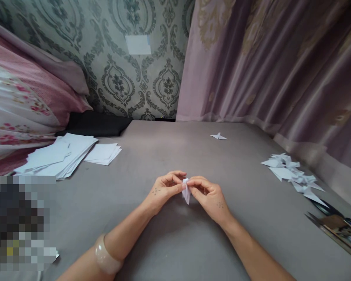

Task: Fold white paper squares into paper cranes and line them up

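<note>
Between my two hands is a small piece of folded white paper [186, 194], narrow and pointed at its lower end. My left hand [167, 188] pinches it from the left with thumb and fingers. From the other side, my right hand [208, 193] grips its upper right part, fingers curled. Both hands are just above the grey tabletop [169, 242], and the fingers hide part of the paper. Farther back on the table lies one folded paper crane [219, 136]. A pile of similar folded paper pieces [289, 168] sits at the right.
At the left lie a stack of white paper sheets [76, 158] and a smaller stack of paper squares [103, 153]. Behind them is a black folded item [96, 124]. Scissors [318, 222] and a brown object [339, 230] lie at the right edge. A curtain [251, 62] borders the right side.
</note>
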A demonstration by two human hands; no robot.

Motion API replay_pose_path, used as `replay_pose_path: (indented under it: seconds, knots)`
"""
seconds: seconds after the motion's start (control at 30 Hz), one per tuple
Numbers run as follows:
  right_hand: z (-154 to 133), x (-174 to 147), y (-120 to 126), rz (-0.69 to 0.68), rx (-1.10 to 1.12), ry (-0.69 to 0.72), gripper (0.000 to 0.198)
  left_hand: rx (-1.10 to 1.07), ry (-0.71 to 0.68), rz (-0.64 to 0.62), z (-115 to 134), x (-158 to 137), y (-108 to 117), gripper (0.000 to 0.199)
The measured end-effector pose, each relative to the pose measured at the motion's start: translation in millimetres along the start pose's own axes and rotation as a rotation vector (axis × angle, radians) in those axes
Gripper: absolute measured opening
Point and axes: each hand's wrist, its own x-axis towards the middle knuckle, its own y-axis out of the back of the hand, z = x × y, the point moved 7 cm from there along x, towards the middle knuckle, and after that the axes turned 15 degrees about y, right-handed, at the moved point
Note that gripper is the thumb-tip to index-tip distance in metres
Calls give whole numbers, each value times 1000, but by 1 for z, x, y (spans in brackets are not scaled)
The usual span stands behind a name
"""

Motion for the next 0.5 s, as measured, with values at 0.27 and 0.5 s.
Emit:
replay_pose_path:
  seconds: [0.27, 0.5]
  knots:
    - [-2, -3, -3, -35, 40, -99, 17, -47, -37, 27, 3, -1, -4, 20]
    - [10, -4, 5, 47, -3, -168, 18, -45, -11, 115, 2, -1, 1, 21]
